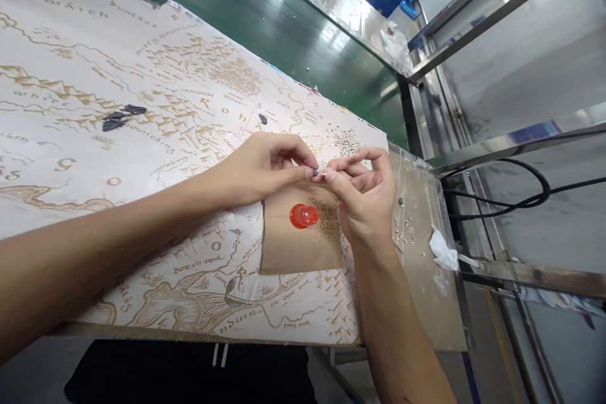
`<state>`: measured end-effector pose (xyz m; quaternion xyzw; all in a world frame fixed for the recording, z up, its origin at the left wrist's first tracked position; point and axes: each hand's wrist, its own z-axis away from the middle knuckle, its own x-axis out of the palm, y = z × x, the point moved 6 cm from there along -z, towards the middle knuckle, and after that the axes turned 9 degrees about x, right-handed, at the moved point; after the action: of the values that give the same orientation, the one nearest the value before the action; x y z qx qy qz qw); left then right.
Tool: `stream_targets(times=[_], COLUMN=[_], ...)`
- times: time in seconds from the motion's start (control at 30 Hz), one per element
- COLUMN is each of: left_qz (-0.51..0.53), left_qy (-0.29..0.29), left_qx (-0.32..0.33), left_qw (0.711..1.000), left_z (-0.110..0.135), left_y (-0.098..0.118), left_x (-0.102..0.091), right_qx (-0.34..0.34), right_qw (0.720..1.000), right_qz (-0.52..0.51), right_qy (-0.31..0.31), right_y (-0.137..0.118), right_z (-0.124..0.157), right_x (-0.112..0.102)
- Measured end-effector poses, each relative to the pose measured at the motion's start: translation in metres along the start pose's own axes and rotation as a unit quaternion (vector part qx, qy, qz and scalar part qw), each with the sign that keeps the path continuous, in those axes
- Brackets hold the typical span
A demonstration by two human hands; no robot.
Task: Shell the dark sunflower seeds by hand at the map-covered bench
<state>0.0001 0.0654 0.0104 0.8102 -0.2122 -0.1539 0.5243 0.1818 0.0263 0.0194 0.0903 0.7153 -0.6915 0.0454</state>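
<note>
Between the thumb and forefinger of my left hand [272, 170] is pinched a small dark grey piece [315, 172], too small to name. My right hand [362, 186] pinches a tiny pale bit [324, 173] right beside it; the two pieces meet or nearly meet. Below my fingers, a red plastic cup-like piece [303, 216] sits on a square of brown cardboard [284, 252]. Many tiny brown grains [326, 218] are scattered on that cardboard, partly beneath my right hand.
A printed map sheet [142, 233] covers the table. Dark grey pieces [113, 120] lie at left, another dark piece [263, 118] above my left hand. Small dark specks [345, 139] are spread beyond my right hand. White tissue [444, 249] lies right; a green conveyor belt [284, 31] runs behind.
</note>
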Motion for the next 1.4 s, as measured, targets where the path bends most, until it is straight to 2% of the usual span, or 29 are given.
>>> stream_targets(times=[0.63,0.93,1.17,1.4], left_qz=[0.014,0.044,0.073,0.079], left_qy=[0.004,0.008,0.032,0.036], left_qx=[-0.016,-0.027,-0.044,-0.035], left_qw=[1.0,0.999,0.996,0.996], left_z=[-0.001,0.0,0.0,0.0], left_y=[-0.002,-0.004,-0.007,-0.008], left_x=[0.0,0.001,-0.004,-0.005], right_qx=[-0.003,-0.039,-0.075,-0.08], right_qw=[1.0,0.997,0.996,0.995], right_qz=[0.015,0.071,0.054,0.054], right_qy=[0.002,-0.008,0.016,0.003], right_y=[-0.001,-0.006,-0.016,-0.018], right_z=[0.0,0.005,0.008,0.006], right_x=[0.002,0.006,0.014,0.015])
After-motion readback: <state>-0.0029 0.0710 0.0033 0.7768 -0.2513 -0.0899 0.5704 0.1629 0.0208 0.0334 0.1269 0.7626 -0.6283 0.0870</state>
